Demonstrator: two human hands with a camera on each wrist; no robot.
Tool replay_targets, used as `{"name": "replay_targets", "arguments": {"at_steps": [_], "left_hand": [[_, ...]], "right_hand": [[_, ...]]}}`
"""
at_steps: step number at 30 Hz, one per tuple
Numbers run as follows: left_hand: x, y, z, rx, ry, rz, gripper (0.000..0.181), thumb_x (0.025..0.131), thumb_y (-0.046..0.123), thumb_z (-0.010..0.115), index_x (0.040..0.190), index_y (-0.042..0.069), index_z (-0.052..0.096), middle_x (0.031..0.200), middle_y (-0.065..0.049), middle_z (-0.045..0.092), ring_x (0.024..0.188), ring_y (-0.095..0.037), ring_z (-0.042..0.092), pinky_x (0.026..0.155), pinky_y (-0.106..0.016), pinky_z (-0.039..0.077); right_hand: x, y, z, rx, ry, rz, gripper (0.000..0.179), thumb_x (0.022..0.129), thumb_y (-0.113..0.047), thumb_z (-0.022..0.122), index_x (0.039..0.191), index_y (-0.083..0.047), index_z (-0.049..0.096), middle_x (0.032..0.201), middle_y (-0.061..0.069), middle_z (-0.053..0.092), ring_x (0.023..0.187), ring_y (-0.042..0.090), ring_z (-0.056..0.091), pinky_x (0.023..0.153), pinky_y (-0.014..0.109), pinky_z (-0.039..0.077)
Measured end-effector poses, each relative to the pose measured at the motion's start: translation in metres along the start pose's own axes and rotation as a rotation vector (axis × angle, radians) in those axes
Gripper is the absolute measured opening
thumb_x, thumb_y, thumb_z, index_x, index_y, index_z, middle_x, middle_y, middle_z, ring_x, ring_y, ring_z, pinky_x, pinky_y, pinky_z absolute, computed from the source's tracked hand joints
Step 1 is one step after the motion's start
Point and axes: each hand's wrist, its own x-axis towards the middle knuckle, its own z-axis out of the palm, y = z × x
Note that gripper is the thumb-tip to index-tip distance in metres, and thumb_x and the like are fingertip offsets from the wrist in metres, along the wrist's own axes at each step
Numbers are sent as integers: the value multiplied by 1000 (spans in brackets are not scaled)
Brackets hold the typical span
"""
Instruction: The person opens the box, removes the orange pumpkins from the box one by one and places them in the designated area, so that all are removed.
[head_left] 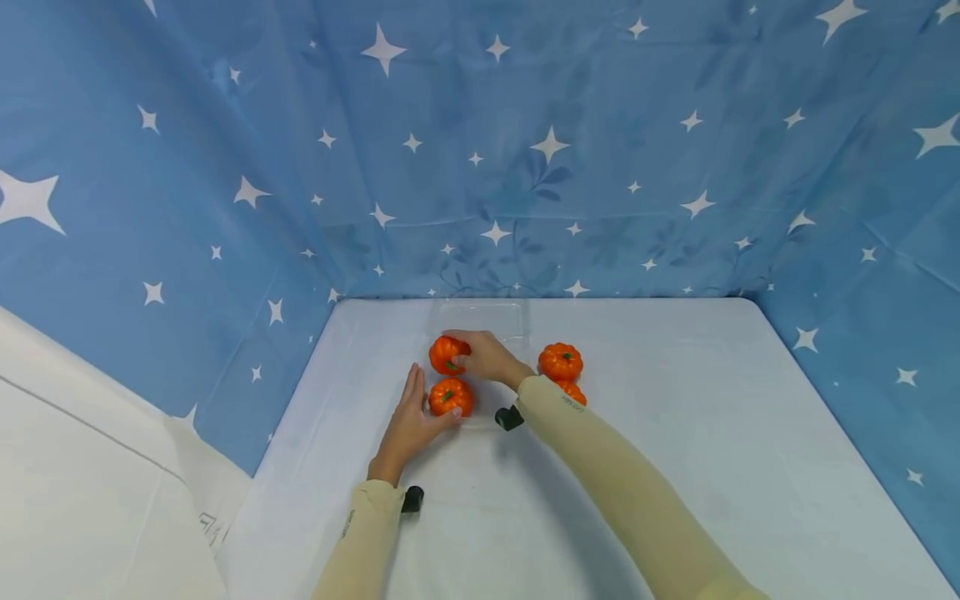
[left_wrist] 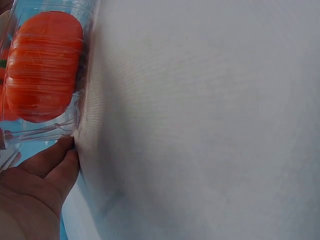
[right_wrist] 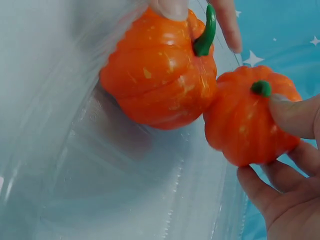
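My right hand (head_left: 489,357) grips a small orange toy pumpkin (right_wrist: 245,120) with a green stem, thumb on top and fingers beneath. That pumpkin touches a second toy pumpkin (right_wrist: 160,75), which sits inside a clear plastic clamshell container (right_wrist: 115,185). At the container's near left corner, my left hand (head_left: 408,429) holds on, thumb at the front and fingers along the left side. The left wrist view shows fingertips (left_wrist: 70,155) against the container's corner, with an orange pumpkin (left_wrist: 45,65) behind the clear wall.
Two more orange pumpkins stand right of the container: one farther back (head_left: 560,362), another (head_left: 572,392) partly hidden by my right sleeve (head_left: 600,442). The container's clear lid (head_left: 480,315) lies open toward the back edge. Blue star-patterned curtain (head_left: 480,167) borders the white table (head_left: 712,433).
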Motion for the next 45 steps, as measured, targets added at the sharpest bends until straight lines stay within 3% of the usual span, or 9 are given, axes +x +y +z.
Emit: {"name": "replay_targets", "arguments": {"at_steps": [7, 14, 21, 28, 34, 39, 45], "left_hand": [[-1, 0, 0, -8, 11, 11, 120, 91, 53, 83, 170, -2, 13, 179, -12, 3, 152, -40, 42, 120, -49, 37], [-1, 1, 0, 10, -7, -11, 121, 91, 58, 82, 171, 1, 11, 180, -8, 1, 152, -39, 41, 120, -47, 38], [-1, 4, 0, 11, -6, -17, 122, 90, 57, 83, 171, 2, 11, 180, -7, 1, 152, -39, 42, 120, -47, 38], [-2, 3, 0, 26, -17, -30, 122, 90, 56, 83, 172, 4, 9, 180, -6, 0, 151, -38, 43, 121, -46, 37], [-3, 2, -2, 42, -4, -3, 121, 91, 56, 82, 171, 0, 11, 180, -10, 1, 150, -40, 44, 121, -48, 37], [-4, 1, -2, 28, -4, 6, 121, 91, 57, 82, 171, 1, 10, 180, -9, 0, 151, -39, 43, 122, -47, 36], [-3, 3, -1, 26, -18, -1, 122, 91, 58, 81, 171, 1, 9, 180, -8, -2, 151, -39, 42, 122, -47, 36]], "right_hand": [[-9, 5, -8, 114, 86, 49, 47, 106, -11, 69, 152, -3, 60, 149, 16, 62, 130, 33, 63, 105, 44, 56], [-18, 17, -16, 312, 126, 187, 47, 106, -21, 70, 151, -8, 63, 150, 15, 61, 128, 35, 64, 90, 39, 63], [-26, 29, -25, 363, 153, 226, 49, 106, -27, 70, 151, -9, 63, 145, 16, 65, 124, 31, 67, 88, 42, 64], [-35, 30, -45, 471, 167, 281, 52, 105, -27, 70, 153, -7, 60, 140, 20, 67, 102, 28, 75, 94, 55, 60], [-43, 35, -61, 480, 196, 296, 53, 107, -26, 67, 154, -4, 58, 145, 23, 63, 93, 27, 78, 94, 50, 61], [-51, 42, -74, 458, 220, 299, 53, 108, -26, 64, 155, -3, 56, 149, 20, 61, 98, 27, 77, 91, 44, 63], [-66, 49, -91, 435, 263, 306, 56, 108, -28, 62, 157, -2, 54, 154, 20, 57, 102, 33, 76, 96, 51, 60]]}}
